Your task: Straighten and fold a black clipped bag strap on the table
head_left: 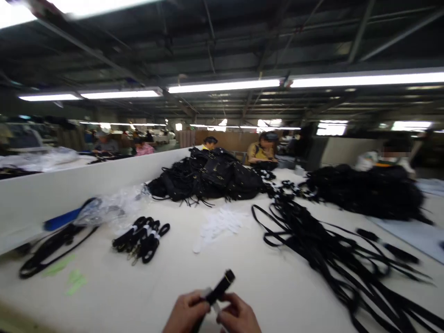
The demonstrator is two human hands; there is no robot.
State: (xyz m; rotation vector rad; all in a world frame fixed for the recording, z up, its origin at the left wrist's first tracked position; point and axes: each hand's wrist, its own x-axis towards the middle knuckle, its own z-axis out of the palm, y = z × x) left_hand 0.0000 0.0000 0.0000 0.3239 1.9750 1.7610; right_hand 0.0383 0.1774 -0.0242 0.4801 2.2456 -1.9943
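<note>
Low in the head view, my left hand (185,312) is closed around a folded black strap (222,283), which tilts up to the right. A white strip (216,307) passes around the strap. My right hand (240,316) pinches at the strip's end, close against the strap. Beyond my hands lies a loose heap of white strips (222,224). To the left are several folded black straps (147,238) banded in white, with metal hooks at their ends. A tangle of long, loose black straps (312,240) spreads over the right side.
A large pile of black bags (215,173) stands at the far side of the white table (173,296), with another black pile (367,194) at right. Clear plastic (114,208), a blue item (62,219) and green slips (75,281) lie left, beside a low white wall (86,185). Several people sit beyond.
</note>
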